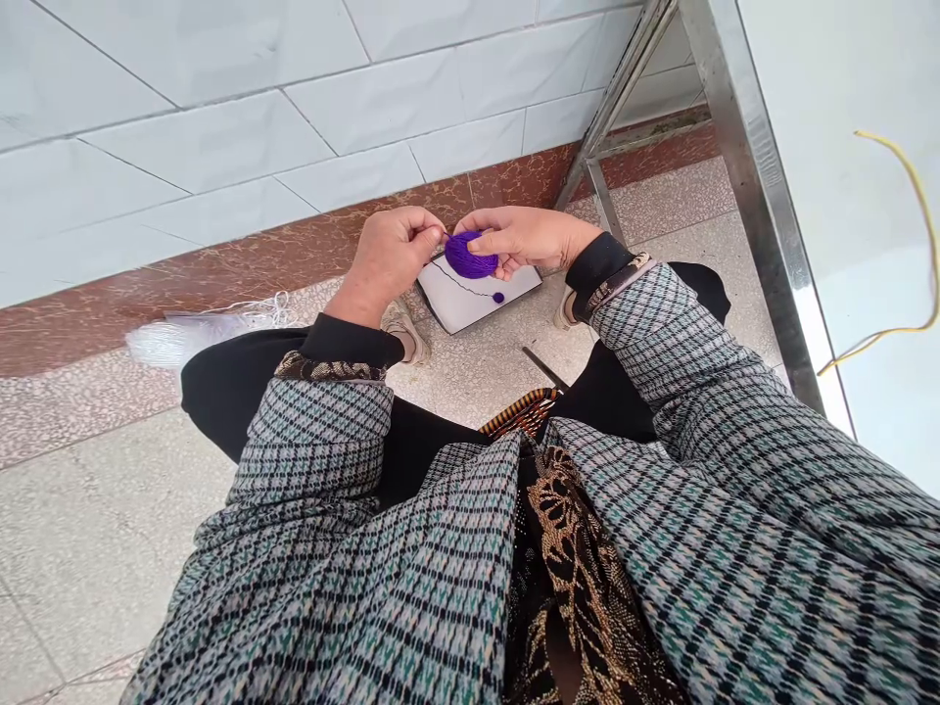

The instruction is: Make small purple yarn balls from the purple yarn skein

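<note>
A ball of purple yarn point(470, 257) is in my right hand point(525, 238), whose fingers and thumb close round its right side. Close on its left, my left hand point(397, 250) pinches the yarn's strand between thumb and fingertips. Below the hands, a white sheet or board with a dark edge point(459, 304) lies on the floor between my feet. On it rest a dark strand point(464, 287) and a small purple tuft or ball point(498, 297).
A clear plastic bag with white cord point(191, 338) lies by the wall at left. At right stands a metal-framed table point(778, 186), a yellow cord point(921, 211) on its white top. Under me shows part of a woven seat point(521, 411). The tiled wall point(382, 108) rises ahead.
</note>
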The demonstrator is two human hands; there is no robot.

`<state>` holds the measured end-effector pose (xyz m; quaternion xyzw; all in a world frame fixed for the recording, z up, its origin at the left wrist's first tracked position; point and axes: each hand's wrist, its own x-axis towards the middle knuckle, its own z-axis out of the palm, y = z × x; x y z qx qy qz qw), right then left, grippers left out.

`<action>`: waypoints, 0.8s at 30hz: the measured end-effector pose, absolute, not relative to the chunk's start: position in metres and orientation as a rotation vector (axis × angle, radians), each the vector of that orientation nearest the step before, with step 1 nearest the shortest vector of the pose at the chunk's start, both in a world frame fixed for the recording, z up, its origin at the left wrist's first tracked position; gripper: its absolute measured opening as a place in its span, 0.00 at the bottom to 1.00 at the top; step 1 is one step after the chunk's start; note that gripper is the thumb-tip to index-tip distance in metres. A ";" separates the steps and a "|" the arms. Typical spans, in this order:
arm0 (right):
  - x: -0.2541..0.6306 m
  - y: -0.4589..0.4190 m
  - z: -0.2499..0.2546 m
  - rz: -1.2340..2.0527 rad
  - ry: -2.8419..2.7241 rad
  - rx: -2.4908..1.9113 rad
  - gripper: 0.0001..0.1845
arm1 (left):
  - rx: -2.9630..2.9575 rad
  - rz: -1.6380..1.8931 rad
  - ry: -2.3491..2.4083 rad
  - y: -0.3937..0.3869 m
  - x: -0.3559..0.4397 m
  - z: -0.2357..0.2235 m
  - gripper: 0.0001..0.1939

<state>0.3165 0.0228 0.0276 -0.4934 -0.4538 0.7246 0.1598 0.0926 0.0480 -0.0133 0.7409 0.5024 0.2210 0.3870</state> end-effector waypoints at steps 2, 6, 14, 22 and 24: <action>0.316 0.021 0.034 2.107 -1.175 -1.353 0.09 | 1.858 0.541 1.325 0.050 0.093 -0.019 0.09; 0.314 0.021 0.039 2.114 -1.014 -1.228 0.10 | 1.880 0.457 1.320 0.048 0.100 -0.027 0.14; 0.309 0.027 0.026 1.627 -1.126 -1.632 0.16 | 1.975 0.187 0.888 0.028 0.112 -0.019 0.11; 0.318 0.022 0.020 2.036 -1.408 -1.470 0.21 | 1.958 0.553 1.150 0.046 0.095 -0.009 0.08; 0.318 0.020 0.028 2.089 -1.300 -1.276 0.18 | 1.903 0.555 1.232 0.049 0.095 -0.015 0.10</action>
